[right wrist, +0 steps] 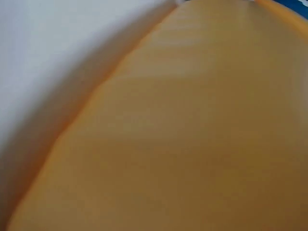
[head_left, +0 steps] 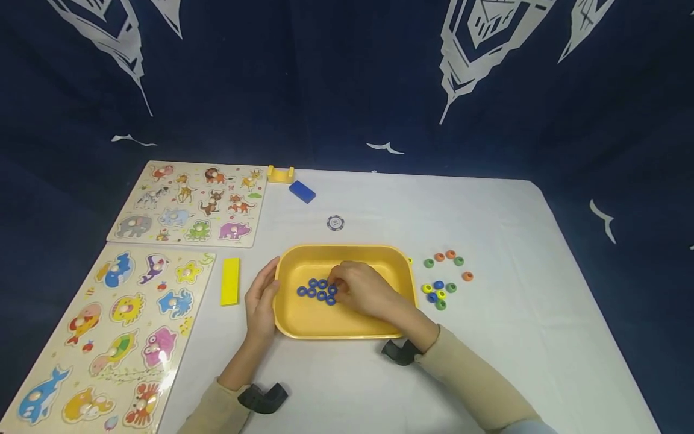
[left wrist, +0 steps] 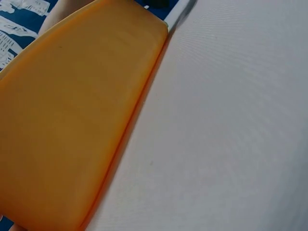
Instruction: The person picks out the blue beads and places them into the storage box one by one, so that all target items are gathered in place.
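Observation:
A yellow plastic tray (head_left: pixel 347 328) stands on the white table with several small blue rings (head_left: pixel 312 293) grouped in its left half. My left hand (head_left: pixel 261 301) grips the tray's left end, thumb at the rim. In the left wrist view the tray's outer wall (left wrist: pixel 72 120) fills the left side, with a bit of fingers at the bottom corner. Reaching over the near right rim, my right hand (head_left: pixel 364 290) has its fingers curled down, pinching a blue ring (head_left: pixel 333 290) at the right of the group; its fingertips are partly hidden. The tray wall (right wrist: pixel 183 120) fills the right wrist view.
Right of the tray lie several loose green, orange, yellow and blue beads (head_left: pixel 440 289). A sea-animal puzzle board (head_left: pixel 125 337) and a land-animal puzzle board (head_left: pixel 190 205) occupy the left. Nearby are a yellow block (head_left: pixel 230 282), a blue block (head_left: pixel 302 191), a yellow notched piece (head_left: pixel 280 175) and a round chip (head_left: pixel 335 223).

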The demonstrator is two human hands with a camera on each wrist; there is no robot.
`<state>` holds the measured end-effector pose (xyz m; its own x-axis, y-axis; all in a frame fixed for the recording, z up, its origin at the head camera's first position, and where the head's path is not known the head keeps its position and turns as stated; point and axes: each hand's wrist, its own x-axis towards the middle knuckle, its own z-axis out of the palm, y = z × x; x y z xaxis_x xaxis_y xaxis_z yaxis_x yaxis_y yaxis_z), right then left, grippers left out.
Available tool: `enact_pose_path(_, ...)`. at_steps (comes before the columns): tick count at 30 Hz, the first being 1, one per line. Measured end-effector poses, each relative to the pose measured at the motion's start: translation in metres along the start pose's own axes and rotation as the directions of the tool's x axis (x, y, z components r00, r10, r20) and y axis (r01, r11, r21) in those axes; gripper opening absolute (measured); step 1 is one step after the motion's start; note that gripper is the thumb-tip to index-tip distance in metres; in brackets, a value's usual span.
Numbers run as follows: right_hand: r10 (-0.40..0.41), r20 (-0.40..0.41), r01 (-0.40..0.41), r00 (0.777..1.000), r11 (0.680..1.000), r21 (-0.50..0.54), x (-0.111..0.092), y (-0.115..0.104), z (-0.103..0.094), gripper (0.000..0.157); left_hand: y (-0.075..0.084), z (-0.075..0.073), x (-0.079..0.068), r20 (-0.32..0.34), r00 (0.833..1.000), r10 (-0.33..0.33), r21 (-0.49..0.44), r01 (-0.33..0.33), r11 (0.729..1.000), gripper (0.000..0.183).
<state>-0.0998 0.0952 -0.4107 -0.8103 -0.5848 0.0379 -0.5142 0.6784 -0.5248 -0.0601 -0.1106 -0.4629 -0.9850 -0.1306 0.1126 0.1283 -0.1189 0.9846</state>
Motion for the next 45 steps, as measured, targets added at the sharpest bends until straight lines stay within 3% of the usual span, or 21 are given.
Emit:
enact_pose_path(5, -0.015, -0.191, 0.038, 0.982, 0.992, 0.117, -0.022, 0.004, -0.021, 0.022, -0.002, 0.002, 0.000, -0.001, 1.000, 0.015, 0.000, -0.015, 1.000, 0.038)
enact_pose_path(10, 0.003, -0.437, 0.088, 0.899, 0.978, 0.187, -0.059, 0.032, -0.048, 0.024, -0.003, 0.002, 0.000, 0.003, 1.000, 0.014, -0.012, -0.014, 1.000, 0.038)
enact_pose_path(14, 0.130, -0.559, -0.014, 0.819, 0.978, 0.206, -0.091, 0.064, -0.059, 0.026, -0.004, 0.001, 0.000, -0.010, 1.000, 0.007, 0.000, -0.007, 1.000, 0.038)
enact_pose_path(18, 0.257, -0.607, -0.137, 0.752, 0.962, 0.238, -0.118, 0.112, -0.050, 0.029, -0.002, -0.001, 0.000, -0.014, 1.000, -0.002, 0.006, 0.002, 1.000, 0.038)
enact_pose_path(23, 0.351, -0.623, -0.324, 0.699, 0.932, 0.162, -0.137, 0.173, -0.021, 0.029, 0.010, 0.002, -0.002, -0.017, 0.999, -0.027, 0.021, 0.028, 0.999, 0.039)
enact_pose_path(25, 0.369, -0.613, -0.357, 0.699, 0.922, 0.149, -0.138, 0.177, -0.017, 0.027, 0.015, 0.004, -0.003, -0.018, 0.999, -0.032, 0.025, 0.033, 0.999, 0.039)
enact_pose_path(32, 0.434, -0.485, -0.424, 0.759, 0.895, 0.139, -0.129, 0.124, -0.036, 0.023, 0.020, 0.006, -0.005, -0.007, 1.000, -0.029, 0.029, 0.029, 0.999, 0.039)
enact_pose_path(38, 0.440, -0.433, -0.459, 0.787, 0.886, 0.066, -0.125, 0.129, -0.029, 0.021, 0.018, 0.006, -0.005, -0.004, 1.000, -0.028, 0.014, 0.028, 1.000, 0.039)
enact_pose_path(45, 0.430, -0.429, -0.467, 0.795, 0.884, 0.021, -0.123, 0.133, -0.027, 0.017, 0.006, 0.002, -0.001, -0.004, 1.000, -0.024, -0.017, 0.024, 1.000, 0.040)
